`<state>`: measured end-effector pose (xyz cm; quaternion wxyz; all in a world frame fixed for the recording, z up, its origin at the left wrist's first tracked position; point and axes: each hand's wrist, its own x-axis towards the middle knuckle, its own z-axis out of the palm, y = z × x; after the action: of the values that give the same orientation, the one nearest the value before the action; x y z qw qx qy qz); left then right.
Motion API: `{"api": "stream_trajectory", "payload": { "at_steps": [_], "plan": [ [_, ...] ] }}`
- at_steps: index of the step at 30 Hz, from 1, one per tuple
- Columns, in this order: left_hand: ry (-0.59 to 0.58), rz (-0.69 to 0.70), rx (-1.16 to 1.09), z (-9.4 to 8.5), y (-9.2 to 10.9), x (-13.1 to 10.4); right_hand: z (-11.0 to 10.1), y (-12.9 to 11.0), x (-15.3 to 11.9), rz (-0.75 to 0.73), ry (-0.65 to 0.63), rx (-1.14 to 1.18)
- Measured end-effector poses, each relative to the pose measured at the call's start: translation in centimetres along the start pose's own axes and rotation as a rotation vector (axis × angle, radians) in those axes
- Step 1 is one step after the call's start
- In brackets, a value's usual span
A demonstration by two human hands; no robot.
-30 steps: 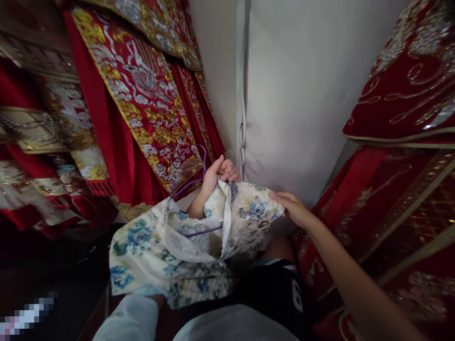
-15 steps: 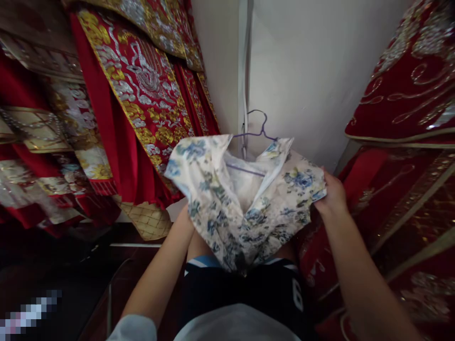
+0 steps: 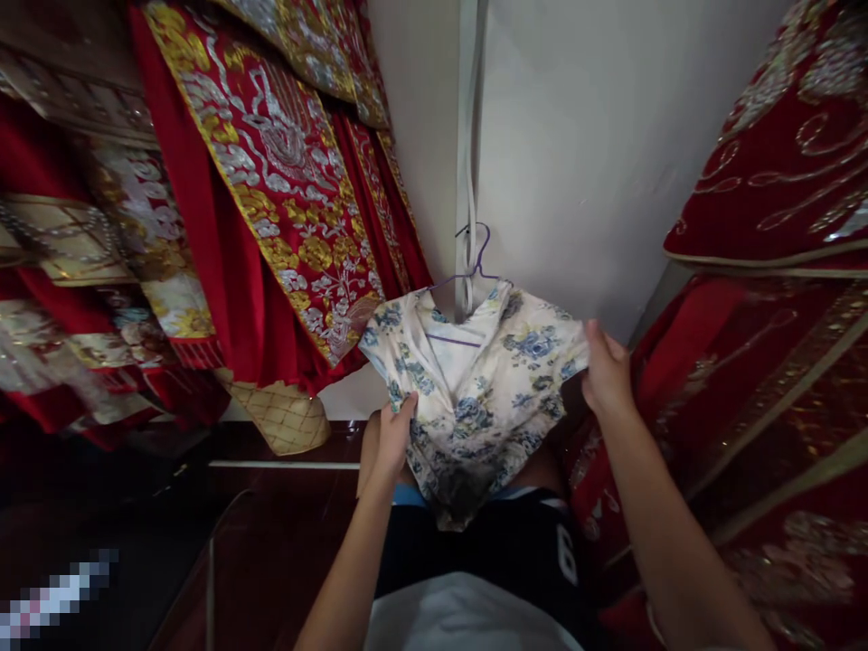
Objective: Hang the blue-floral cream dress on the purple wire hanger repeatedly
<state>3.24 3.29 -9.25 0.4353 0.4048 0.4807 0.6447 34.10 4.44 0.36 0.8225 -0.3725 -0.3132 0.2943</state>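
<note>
A white shirt with blue and green flowers (image 3: 475, 398) hangs on a thin purple hanger (image 3: 480, 262) in front of me. My left hand (image 3: 399, 434) is closed on the shirt's side below the left sleeve, thumb on top of the cloth. My right hand (image 3: 607, 366) pinches the edge of the right sleeve and draws it outward. The hanger's hook stands up above the collar, beside a white cord on the wall. Part of its lower bar shows inside the neckline. The shirt's lower end bunches over my lap.
Red costumes with gold and silver embroidery (image 3: 285, 163) hang at the left. More red beaded garments (image 3: 779, 172) fill the right side. A white wall (image 3: 570, 136) with a hanging white cord (image 3: 469, 154) stands ahead. A gold quilted piece (image 3: 285, 420) hangs low at the left.
The shirt has dropped lower and its front now faces me more squarely. My left hand has moved right and onto the shirt's side. My right hand has shifted slightly left, still on the sleeve.
</note>
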Motion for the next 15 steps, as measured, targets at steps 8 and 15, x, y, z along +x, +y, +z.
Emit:
{"api": "stream_trajectory", "payload": {
  "at_steps": [8,15],
  "plan": [
    [0.106,0.103,0.050,1.6,-0.1,-3.8,-2.6,4.4,-9.4,-0.116,0.217,-0.112],
    [-0.015,0.189,0.082,2.2,0.8,-5.7,2.0,7.0,-13.3,0.495,-0.705,-0.453]
  ]
}}
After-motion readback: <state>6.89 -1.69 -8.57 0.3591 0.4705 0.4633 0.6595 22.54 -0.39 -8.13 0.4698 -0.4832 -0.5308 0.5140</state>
